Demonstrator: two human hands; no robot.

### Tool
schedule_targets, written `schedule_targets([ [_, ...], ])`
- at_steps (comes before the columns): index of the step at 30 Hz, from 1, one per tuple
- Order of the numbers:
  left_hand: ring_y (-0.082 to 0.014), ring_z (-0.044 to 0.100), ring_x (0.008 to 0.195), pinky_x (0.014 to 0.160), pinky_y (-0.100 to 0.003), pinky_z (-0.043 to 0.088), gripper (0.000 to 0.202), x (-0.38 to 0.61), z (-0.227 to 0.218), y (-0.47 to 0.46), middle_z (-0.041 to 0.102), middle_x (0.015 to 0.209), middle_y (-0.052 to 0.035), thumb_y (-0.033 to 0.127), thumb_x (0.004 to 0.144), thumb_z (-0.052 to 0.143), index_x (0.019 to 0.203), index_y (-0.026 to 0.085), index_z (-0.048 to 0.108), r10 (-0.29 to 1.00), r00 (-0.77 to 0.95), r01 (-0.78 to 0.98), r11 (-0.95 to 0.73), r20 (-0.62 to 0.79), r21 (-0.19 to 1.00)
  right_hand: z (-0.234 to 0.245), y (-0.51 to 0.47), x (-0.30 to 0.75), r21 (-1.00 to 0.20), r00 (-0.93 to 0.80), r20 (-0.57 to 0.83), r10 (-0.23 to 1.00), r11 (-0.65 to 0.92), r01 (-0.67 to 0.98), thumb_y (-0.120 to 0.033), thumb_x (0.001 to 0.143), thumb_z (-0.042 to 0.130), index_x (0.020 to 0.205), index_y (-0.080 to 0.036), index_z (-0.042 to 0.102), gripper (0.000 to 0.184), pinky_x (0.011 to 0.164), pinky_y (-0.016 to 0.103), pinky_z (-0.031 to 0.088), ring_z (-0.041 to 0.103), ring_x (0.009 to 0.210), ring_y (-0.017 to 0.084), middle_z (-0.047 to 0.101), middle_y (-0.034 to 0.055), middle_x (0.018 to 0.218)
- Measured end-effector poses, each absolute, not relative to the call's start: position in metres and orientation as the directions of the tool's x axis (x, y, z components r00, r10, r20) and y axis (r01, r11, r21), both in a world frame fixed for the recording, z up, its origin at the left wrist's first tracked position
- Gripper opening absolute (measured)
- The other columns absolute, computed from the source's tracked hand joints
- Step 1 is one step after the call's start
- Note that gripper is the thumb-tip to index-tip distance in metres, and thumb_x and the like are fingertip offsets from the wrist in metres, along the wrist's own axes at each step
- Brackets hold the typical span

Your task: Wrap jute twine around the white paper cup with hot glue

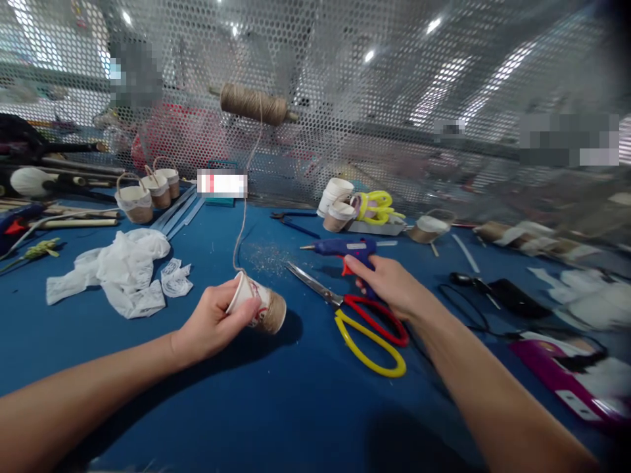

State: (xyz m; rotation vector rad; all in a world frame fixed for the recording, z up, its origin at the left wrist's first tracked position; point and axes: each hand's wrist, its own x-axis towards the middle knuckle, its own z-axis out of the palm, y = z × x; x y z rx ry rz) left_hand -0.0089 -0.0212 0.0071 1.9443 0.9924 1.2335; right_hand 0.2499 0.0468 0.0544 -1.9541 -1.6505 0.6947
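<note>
My left hand [221, 318] is closed round a paper cup [269, 307] held tilted on its side above the blue table. Brown twine covers the cup's bottom part, while printed white paper shows near the rim. From the cup, a strand of twine [241, 230] runs up to a twine spool [254, 104] in front of the perforated panel. My right hand [382, 279] grips the handle of a blue glue gun [340, 247], its nozzle pointing left. Below the glue gun lie scissors [340, 301] with one red and one yellow handle loop.
White lace [118, 263] lies at left, with small twine-wrapped baskets [135, 203] behind it. Pliers [296, 222], stacked paper cups [338, 197] and yellow cord [377, 207] sit at the back. A purple power strip [557, 374] and cables are at right.
</note>
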Motion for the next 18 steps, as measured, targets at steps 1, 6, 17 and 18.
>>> schedule_targets([
  [1, -0.0100, 0.046, 0.058, 0.055, -0.021, 0.040, 0.025, -0.009, 0.007, -0.022, 0.053, 0.065, -0.0028, 0.020, 0.082, 0.043, 0.060, 0.012, 0.053, 0.828, 0.295, 0.263, -0.550, 0.477, 0.793, 0.050, 0.055, 0.252, -0.629, 0.160, -0.067, 0.985, -0.166, 0.759, -0.045, 0.079, 0.046, 0.060, -0.017, 0.049, 0.034, 0.044, 0.025, 0.041, 0.049, 0.043, 0.011, 0.052, 0.0018, 0.049],
  [6, -0.0100, 0.043, 0.055, 0.055, -0.022, 0.039, 0.027, -0.007, 0.011, -0.025, 0.047, 0.054, -0.0004, 0.014, 0.081, 0.044, 0.054, 0.015, 0.045, 0.715, 0.359, 0.248, -0.693, 0.600, 0.678, 0.036, 0.077, 0.257, -0.499, 0.199, -0.079, 0.977, -0.212, 0.840, -0.038, 0.077, 0.051, 0.055, -0.016, 0.052, 0.031, 0.048, 0.030, 0.043, 0.056, 0.048, 0.018, 0.054, 0.0059, 0.047],
  [17, -0.0126, 0.046, 0.058, 0.066, -0.030, 0.045, 0.021, 0.000, 0.014, -0.033, 0.056, 0.053, -0.0024, 0.009, 0.077, 0.046, 0.057, 0.015, 0.048, 0.502, 0.506, 0.133, -0.849, 0.701, 0.512, 0.052, 0.025, 0.165, -0.843, -0.551, -0.271, 0.789, 0.083, 0.532, -0.059, 0.083, 0.026, 0.090, -0.016, 0.067, 0.060, 0.083, 0.031, 0.040, 0.057, 0.090, 0.017, 0.065, 0.0085, 0.097],
  [18, -0.0134, 0.048, 0.059, 0.066, -0.030, 0.045, 0.019, 0.001, 0.015, -0.034, 0.058, 0.055, -0.0035, 0.009, 0.077, 0.047, 0.059, 0.015, 0.050, 0.474, 0.524, 0.116, -0.863, 0.708, 0.492, 0.051, 0.022, 0.157, -0.898, -0.613, -0.278, 0.739, 0.026, 0.439, -0.060, 0.082, 0.025, 0.092, -0.015, 0.067, 0.063, 0.085, 0.032, 0.039, 0.056, 0.092, 0.017, 0.065, 0.0090, 0.098],
])
